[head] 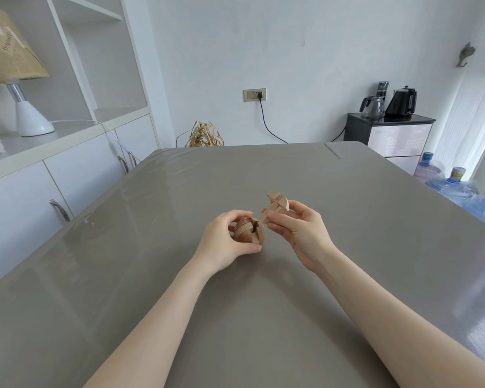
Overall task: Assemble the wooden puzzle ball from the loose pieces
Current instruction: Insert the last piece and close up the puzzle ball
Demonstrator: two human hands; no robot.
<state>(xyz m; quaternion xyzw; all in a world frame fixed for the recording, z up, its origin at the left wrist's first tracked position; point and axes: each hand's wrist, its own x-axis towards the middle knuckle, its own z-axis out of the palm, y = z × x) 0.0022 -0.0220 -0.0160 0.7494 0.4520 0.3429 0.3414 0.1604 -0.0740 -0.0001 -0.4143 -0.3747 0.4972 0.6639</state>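
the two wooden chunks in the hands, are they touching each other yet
Apart. The head view shows a narrow strip of grey table between the part-built ball in the left hand and the smaller piece pinched in the right hand.

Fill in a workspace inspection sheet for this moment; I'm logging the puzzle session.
Surface: glossy grey table, bare around the hands.
Job's things: partly built round wooden puzzle ball; separate joined wooden pieces.
Clutter: nothing seen on the table.
Grippers: left hand grips the ball; right hand pinches the pieces in its fingers.
Cables: black cord plugged into wall socket; white lamp cable.
Surroundings: white shelving, black kettle, water bottles.
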